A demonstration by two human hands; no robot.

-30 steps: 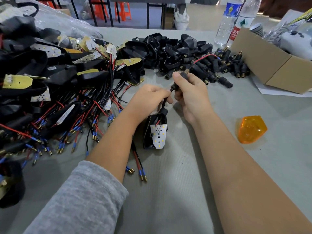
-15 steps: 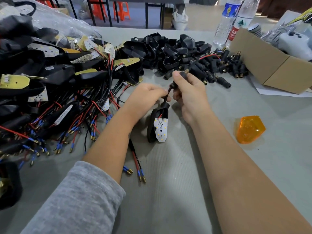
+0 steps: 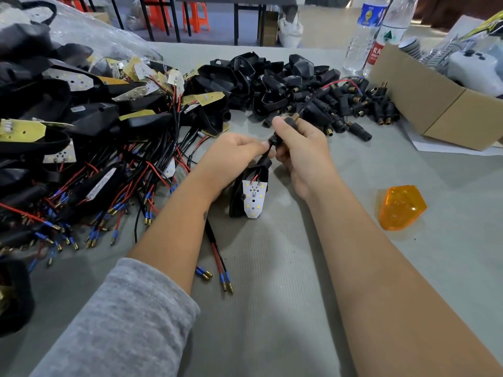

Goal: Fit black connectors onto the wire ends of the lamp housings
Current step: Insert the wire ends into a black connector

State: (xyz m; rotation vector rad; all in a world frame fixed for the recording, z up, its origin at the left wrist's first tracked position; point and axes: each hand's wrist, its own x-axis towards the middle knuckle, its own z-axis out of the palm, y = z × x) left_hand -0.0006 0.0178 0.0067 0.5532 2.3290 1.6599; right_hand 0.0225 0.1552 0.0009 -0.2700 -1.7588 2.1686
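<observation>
A black lamp housing (image 3: pixel 236 197) with a white LED board (image 3: pixel 253 198) hangs upright at the middle of the table, its lower end touching the mat. My right hand (image 3: pixel 299 148) grips a black connector (image 3: pixel 288 122) with a brass threaded tip, just above the housing's neck. My left hand (image 3: pixel 231 153) pinches the wires at the neck, right beside the connector's lower end. The housing's red and black wires (image 3: pixel 217 257) trail toward me under my left forearm and end in blue-sleeved brass terminals. A pile of loose black connectors (image 3: pixel 351 104) lies behind my hands.
Several wired housings (image 3: pixel 81 137) are heaped on the left. Empty black shells (image 3: pixel 253 80) lie at the back centre. An orange lens (image 3: pixel 400 206) sits on the right. A cardboard box (image 3: pixel 435 104) and two water bottles (image 3: pixel 373 34) stand at the back right.
The housing has swung from tilted to more upright and shifted slightly right under my hands. Both hands keep their hold at the neck and connector.
</observation>
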